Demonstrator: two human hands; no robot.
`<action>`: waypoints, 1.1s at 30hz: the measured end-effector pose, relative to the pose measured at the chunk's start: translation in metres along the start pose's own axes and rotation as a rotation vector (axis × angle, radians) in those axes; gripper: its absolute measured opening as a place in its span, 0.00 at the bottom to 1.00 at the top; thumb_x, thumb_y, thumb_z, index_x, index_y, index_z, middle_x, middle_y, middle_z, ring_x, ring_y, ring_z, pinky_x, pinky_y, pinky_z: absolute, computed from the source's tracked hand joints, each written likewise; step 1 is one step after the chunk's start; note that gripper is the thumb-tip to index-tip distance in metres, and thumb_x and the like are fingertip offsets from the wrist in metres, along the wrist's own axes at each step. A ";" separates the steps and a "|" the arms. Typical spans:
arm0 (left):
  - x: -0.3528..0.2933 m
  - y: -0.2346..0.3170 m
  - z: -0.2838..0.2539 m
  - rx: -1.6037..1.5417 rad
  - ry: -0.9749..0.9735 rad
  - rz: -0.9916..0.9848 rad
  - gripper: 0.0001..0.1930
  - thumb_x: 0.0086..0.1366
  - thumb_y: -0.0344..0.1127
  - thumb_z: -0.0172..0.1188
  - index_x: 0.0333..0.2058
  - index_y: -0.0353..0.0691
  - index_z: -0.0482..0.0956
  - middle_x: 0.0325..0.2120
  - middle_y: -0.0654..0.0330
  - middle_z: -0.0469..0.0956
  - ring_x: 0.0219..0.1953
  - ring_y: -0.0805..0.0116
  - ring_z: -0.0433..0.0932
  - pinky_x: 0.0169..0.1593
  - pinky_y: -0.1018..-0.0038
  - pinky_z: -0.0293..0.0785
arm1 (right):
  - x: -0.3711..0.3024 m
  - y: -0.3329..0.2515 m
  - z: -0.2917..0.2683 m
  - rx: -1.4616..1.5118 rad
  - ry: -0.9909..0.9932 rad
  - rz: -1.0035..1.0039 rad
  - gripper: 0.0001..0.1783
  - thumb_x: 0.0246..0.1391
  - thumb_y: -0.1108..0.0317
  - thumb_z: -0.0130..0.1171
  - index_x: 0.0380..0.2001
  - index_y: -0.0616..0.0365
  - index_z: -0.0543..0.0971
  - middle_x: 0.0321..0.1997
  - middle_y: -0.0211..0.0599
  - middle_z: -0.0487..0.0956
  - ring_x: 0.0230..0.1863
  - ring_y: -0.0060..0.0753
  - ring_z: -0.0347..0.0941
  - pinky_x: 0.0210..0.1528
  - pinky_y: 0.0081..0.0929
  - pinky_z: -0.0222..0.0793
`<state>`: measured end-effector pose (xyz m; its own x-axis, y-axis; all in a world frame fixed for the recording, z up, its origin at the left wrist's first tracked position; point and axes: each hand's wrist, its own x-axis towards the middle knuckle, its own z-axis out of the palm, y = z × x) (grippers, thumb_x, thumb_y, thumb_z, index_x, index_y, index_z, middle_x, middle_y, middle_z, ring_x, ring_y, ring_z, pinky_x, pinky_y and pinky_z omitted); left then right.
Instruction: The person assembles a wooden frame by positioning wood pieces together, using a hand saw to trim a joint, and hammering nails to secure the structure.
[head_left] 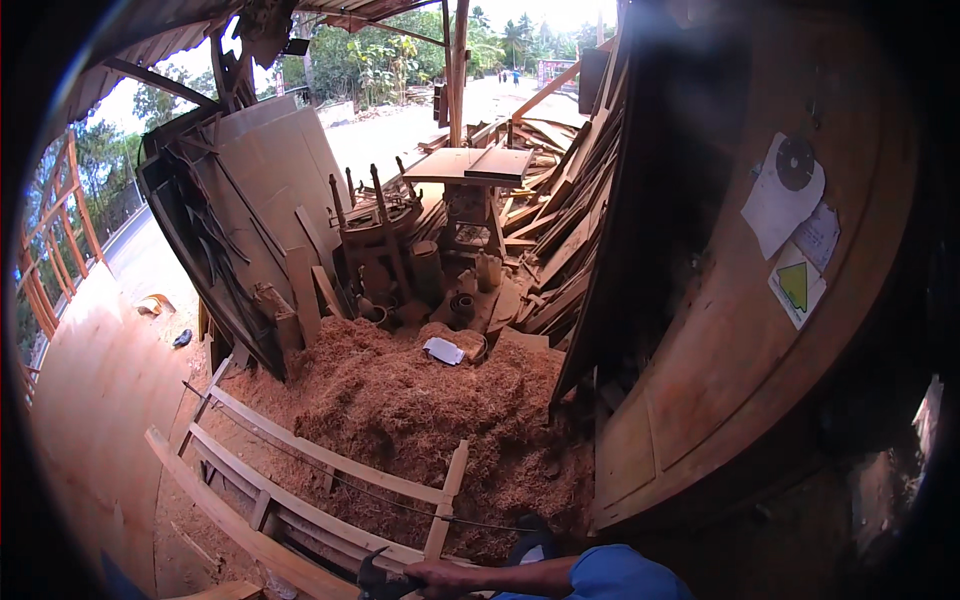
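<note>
My right hand [441,577] comes in at the lower edge from a blue sleeve [625,577]. Its fingers are closed round a dark tool with a hooked head [373,577], which looks like a claw hammer. Just beyond the hand lies a pale wooden frame [320,454] of long rails, some curved, joined by short crosspieces. A thin dark rod or cord [375,492] stretches across it. The near part of the frame is cut off by the picture's edge. My left hand is out of sight.
A heap of reddish wood shavings [420,410] spreads beyond the frame, with a white object [444,350] on top. Farther back stand a saw-table-like bench [468,166] and stacked planks [570,215]. Wooden panels [740,330] rise at right; leaning sheets [280,170] stand left.
</note>
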<state>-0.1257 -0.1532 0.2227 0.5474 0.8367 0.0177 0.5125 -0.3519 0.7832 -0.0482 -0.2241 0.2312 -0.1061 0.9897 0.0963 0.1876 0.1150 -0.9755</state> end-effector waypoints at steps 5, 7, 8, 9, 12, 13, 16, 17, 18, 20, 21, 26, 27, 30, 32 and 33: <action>-0.001 0.005 0.008 -0.025 -0.053 0.001 0.33 0.53 0.62 0.65 0.49 0.43 0.73 0.44 0.46 0.75 0.49 0.41 0.73 0.52 0.49 0.67 | 0.021 0.002 0.007 -0.028 -0.023 0.022 0.14 0.42 0.70 0.56 0.34 0.57 0.69 0.28 0.43 0.69 0.32 0.42 0.67 0.36 0.40 0.63; -0.014 -0.005 -0.009 -0.036 -0.051 -0.017 0.33 0.53 0.62 0.65 0.49 0.42 0.74 0.44 0.46 0.75 0.49 0.41 0.73 0.52 0.49 0.67 | 0.029 -0.038 0.001 -0.042 -0.101 0.105 0.16 0.41 0.71 0.57 0.37 0.58 0.70 0.28 0.41 0.69 0.33 0.39 0.68 0.37 0.37 0.65; -0.023 -0.011 -0.016 -0.053 -0.053 -0.018 0.33 0.53 0.62 0.65 0.49 0.42 0.74 0.44 0.46 0.75 0.49 0.41 0.73 0.52 0.50 0.67 | 0.033 -0.049 -0.002 -0.051 -0.128 0.111 0.16 0.41 0.71 0.57 0.37 0.58 0.70 0.28 0.41 0.69 0.33 0.39 0.68 0.37 0.37 0.65; -0.034 -0.019 -0.023 -0.075 -0.068 -0.015 0.33 0.53 0.62 0.65 0.49 0.42 0.74 0.44 0.46 0.75 0.49 0.41 0.73 0.52 0.50 0.67 | 0.039 -0.055 0.007 -0.010 -0.120 0.157 0.16 0.42 0.70 0.58 0.38 0.58 0.71 0.29 0.41 0.71 0.34 0.37 0.70 0.38 0.36 0.66; -0.077 -0.060 -0.051 -0.159 -0.094 0.000 0.33 0.54 0.61 0.65 0.49 0.42 0.74 0.44 0.45 0.75 0.49 0.41 0.73 0.52 0.50 0.68 | 0.050 -0.077 0.023 -0.099 -0.073 0.261 0.17 0.45 0.69 0.59 0.40 0.60 0.72 0.33 0.42 0.75 0.38 0.33 0.73 0.42 0.35 0.69; -0.100 -0.080 -0.062 -0.189 -0.099 -0.006 0.33 0.54 0.61 0.65 0.49 0.42 0.74 0.45 0.45 0.75 0.49 0.41 0.73 0.52 0.50 0.68 | 0.050 -0.087 0.029 -0.278 -0.115 0.395 0.16 0.47 0.68 0.59 0.41 0.60 0.73 0.34 0.43 0.76 0.38 0.36 0.75 0.42 0.37 0.70; -0.164 -0.134 -0.104 -0.265 -0.117 -0.045 0.33 0.54 0.61 0.65 0.49 0.42 0.74 0.45 0.45 0.75 0.49 0.41 0.73 0.52 0.50 0.68 | 0.034 -0.105 0.061 -0.605 -0.051 0.424 0.20 0.47 0.60 0.63 0.42 0.58 0.73 0.37 0.50 0.78 0.43 0.55 0.76 0.44 0.46 0.69; -0.186 -0.147 -0.117 -0.287 -0.129 -0.068 0.33 0.54 0.61 0.65 0.49 0.42 0.74 0.45 0.45 0.75 0.49 0.41 0.73 0.52 0.50 0.68 | 0.026 -0.113 0.068 -0.701 -0.076 0.480 0.20 0.48 0.59 0.62 0.42 0.58 0.73 0.38 0.51 0.79 0.45 0.56 0.76 0.46 0.47 0.69; -0.206 -0.161 -0.129 -0.310 -0.134 -0.088 0.33 0.54 0.61 0.65 0.49 0.41 0.74 0.45 0.45 0.75 0.49 0.41 0.73 0.52 0.50 0.68 | 0.022 -0.121 0.076 -0.794 -0.097 0.526 0.20 0.48 0.59 0.61 0.43 0.57 0.73 0.39 0.51 0.79 0.46 0.57 0.75 0.47 0.48 0.69; -0.248 -0.191 -0.150 -0.348 -0.160 -0.140 0.33 0.54 0.61 0.65 0.49 0.41 0.74 0.45 0.45 0.75 0.49 0.41 0.73 0.52 0.51 0.68 | 0.018 -0.151 0.103 -0.960 -0.108 0.586 0.18 0.50 0.61 0.58 0.44 0.55 0.74 0.43 0.52 0.78 0.49 0.57 0.75 0.50 0.48 0.70; -0.266 -0.202 -0.156 -0.371 -0.178 -0.160 0.33 0.54 0.61 0.65 0.49 0.41 0.74 0.45 0.45 0.75 0.49 0.41 0.73 0.52 0.51 0.68 | 0.016 -0.163 0.114 -0.967 -0.125 0.593 0.18 0.50 0.61 0.58 0.44 0.55 0.74 0.43 0.52 0.78 0.49 0.57 0.75 0.50 0.48 0.70; -0.346 -0.253 -0.183 -0.447 -0.256 -0.245 0.33 0.54 0.61 0.65 0.49 0.41 0.74 0.45 0.44 0.75 0.49 0.42 0.74 0.52 0.51 0.68 | 0.040 -0.201 0.176 -1.212 -0.200 0.698 0.17 0.49 0.63 0.59 0.44 0.52 0.75 0.47 0.45 0.77 0.52 0.53 0.74 0.52 0.48 0.69; -0.360 -0.262 -0.188 -0.449 -0.267 -0.261 0.33 0.54 0.61 0.64 0.49 0.41 0.74 0.45 0.44 0.75 0.49 0.42 0.74 0.52 0.51 0.68 | 0.051 -0.208 0.191 -1.188 -0.203 0.700 0.16 0.48 0.65 0.58 0.43 0.53 0.75 0.46 0.46 0.78 0.51 0.53 0.75 0.51 0.49 0.70; -0.389 -0.283 -0.191 -0.472 -0.315 -0.289 0.33 0.54 0.61 0.64 0.48 0.40 0.74 0.45 0.44 0.75 0.50 0.42 0.74 0.52 0.51 0.69 | 0.076 -0.201 0.205 -1.242 -0.257 0.773 0.14 0.48 0.66 0.58 0.41 0.54 0.75 0.42 0.46 0.79 0.48 0.53 0.77 0.48 0.48 0.71; -0.398 -0.290 -0.198 -0.474 -0.333 -0.314 0.32 0.54 0.61 0.64 0.48 0.40 0.75 0.45 0.44 0.75 0.50 0.42 0.74 0.52 0.52 0.69 | 0.097 -0.204 0.213 -1.270 -0.308 0.747 0.12 0.50 0.67 0.56 0.40 0.55 0.75 0.39 0.48 0.80 0.45 0.54 0.78 0.45 0.48 0.73; -0.398 -0.293 -0.201 -0.475 -0.339 -0.319 0.32 0.54 0.61 0.64 0.48 0.40 0.75 0.45 0.44 0.75 0.50 0.42 0.74 0.52 0.52 0.69 | 0.104 -0.204 0.216 -1.312 -0.347 0.757 0.11 0.52 0.68 0.54 0.40 0.55 0.76 0.38 0.47 0.80 0.44 0.53 0.79 0.45 0.47 0.73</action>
<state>-0.6266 -0.2985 0.1108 0.6346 0.6639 -0.3956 0.3789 0.1788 0.9080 -0.3084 -0.1629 0.3972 0.2265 0.8031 -0.5511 0.9732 -0.2093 0.0950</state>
